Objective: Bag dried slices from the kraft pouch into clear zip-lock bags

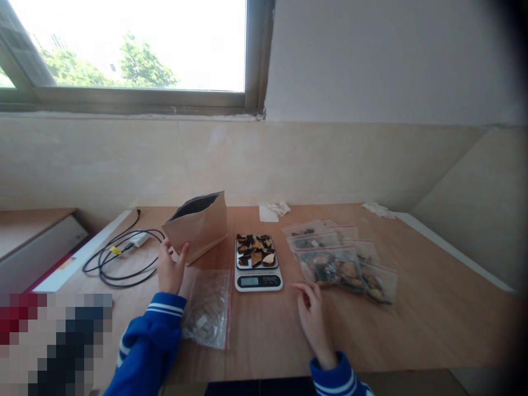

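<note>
My left hand (172,269) is at the near left edge of a brown kraft paper bag (202,228), thumb on the front and fingers round the side. The bag stands with its mouth open. Right of it, a white digital kitchen scale (258,282) carries dried mushroom pieces (256,251), dark on one side and pale on the other; its display is lit. My right hand (310,308) rests low over the table, right of the scale, fingers loosely bent and apart, with nothing visible in them. Clear zip bags (208,311) lie flat beside my left wrist.
Several zip bags of dried pieces (334,267) are piled right of the scale. A coiled black cable (119,275) with a white adapter (139,238) lies at the left. Crumpled tissue (279,209) is by the wall. Part of the lower left is pixelated.
</note>
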The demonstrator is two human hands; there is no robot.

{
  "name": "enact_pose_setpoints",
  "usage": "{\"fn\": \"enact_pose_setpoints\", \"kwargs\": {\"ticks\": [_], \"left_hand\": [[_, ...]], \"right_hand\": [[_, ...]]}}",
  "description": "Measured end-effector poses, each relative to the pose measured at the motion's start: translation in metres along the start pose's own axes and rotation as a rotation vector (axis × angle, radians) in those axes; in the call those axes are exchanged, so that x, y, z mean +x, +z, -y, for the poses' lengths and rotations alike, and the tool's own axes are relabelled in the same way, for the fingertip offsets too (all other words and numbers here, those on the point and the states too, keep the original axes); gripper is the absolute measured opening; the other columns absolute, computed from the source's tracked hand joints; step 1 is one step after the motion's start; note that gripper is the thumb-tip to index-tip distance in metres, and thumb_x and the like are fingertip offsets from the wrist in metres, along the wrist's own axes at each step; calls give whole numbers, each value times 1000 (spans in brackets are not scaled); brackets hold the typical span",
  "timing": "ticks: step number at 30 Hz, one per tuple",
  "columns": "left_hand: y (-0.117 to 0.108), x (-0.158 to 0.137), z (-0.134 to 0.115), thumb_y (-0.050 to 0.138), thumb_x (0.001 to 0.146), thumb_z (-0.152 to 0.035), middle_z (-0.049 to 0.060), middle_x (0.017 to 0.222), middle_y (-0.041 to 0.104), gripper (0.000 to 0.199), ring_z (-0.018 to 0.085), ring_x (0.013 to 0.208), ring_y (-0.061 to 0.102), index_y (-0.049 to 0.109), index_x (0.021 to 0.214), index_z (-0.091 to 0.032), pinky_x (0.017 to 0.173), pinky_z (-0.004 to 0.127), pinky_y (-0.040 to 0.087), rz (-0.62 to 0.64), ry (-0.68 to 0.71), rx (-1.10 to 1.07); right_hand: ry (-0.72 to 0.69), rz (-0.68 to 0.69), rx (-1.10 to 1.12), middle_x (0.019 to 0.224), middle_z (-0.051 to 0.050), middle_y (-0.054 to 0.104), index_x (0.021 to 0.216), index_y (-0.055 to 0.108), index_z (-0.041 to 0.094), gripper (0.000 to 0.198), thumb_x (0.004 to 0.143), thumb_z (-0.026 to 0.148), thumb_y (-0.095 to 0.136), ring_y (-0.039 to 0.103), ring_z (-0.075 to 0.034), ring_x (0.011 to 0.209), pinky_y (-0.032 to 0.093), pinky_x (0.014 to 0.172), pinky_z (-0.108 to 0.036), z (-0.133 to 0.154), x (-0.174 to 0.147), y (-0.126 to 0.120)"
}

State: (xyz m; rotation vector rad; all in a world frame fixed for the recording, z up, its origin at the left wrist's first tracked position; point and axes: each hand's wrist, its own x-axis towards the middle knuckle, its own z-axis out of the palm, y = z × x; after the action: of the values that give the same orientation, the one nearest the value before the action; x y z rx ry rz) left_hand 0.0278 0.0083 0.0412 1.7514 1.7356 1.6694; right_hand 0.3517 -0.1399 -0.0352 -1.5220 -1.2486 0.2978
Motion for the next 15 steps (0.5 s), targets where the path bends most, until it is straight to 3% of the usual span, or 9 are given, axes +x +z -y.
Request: {"fn": "enact_pose_setpoints", "kwargs": {"ticks": [7,9,11,13,15], "left_hand": [[-6,-9,-12,64,77,-40,16,124,49,63,27,112,52,40,129,-15,92,45,46,-73,50,-34],[-15,-23,-23,66,76,-37,18,125,45,65,28,112,51,38,131,-13,90,46,47,-179,121,35],[-25,-42,-35,65,78,-28,16,119,49,52,27,110,51,45,124,-14,87,44,48,-241,278,125],[-33,-63,-48,56,82,-17,9,103,58,25,22,100,56,56,107,-19,86,39,47,-44,515,180],[-36,-79,-56,49,86,-15,7,100,60,20,19,92,59,59,101,-22,80,33,50,348,655,187]], "right_hand": [[-1,17,-25,98,-10,57,91,65,21,24,88,23,41,57,-22,93,47,80,-38,2,0,0],[-1,17,-30,98,-10,57,90,65,21,23,87,22,42,57,-22,94,46,82,-38,1,1,0],[-1,20,-29,98,-10,57,90,65,21,23,87,22,42,57,-22,94,46,82,-38,1,1,1],[-5,27,-29,98,-10,57,91,65,21,23,87,21,42,57,-22,94,46,82,-38,1,1,1],[-7,32,-35,98,-10,56,91,64,21,23,86,21,42,57,-22,94,46,83,-39,2,0,0]]}}
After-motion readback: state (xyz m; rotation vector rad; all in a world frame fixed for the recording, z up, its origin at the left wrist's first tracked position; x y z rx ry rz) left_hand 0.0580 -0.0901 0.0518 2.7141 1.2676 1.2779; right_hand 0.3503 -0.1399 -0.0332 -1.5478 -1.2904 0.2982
